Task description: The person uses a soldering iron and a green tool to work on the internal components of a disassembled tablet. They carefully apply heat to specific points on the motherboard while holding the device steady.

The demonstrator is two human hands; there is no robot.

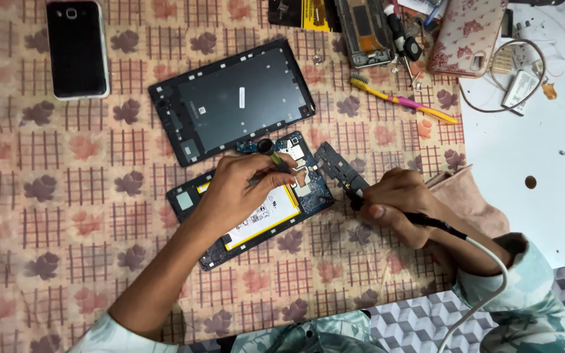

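An opened tablet (256, 219) lies on the patterned cloth, its yellow-edged battery (266, 216) and blue circuit board (308, 186) exposed. My left hand (240, 189) rests on it and grips a small screwdriver (271, 154) with a black cap, tip down at the board. My right hand (397, 202) holds a black soldering iron (426, 221) with a white cord, its tip near a dark loose panel piece (338, 165) at the tablet's right edge. The tablet's black back cover (230, 98) lies apart, above.
A black phone (76, 49) lies top left. A yellow-and-pink toothbrush (403, 100), a stripped phone frame (364, 29), a floral phone case (465, 33) and coiled cable with small parts (514, 78) crowd the top right. White table surface (544, 157) is at right.
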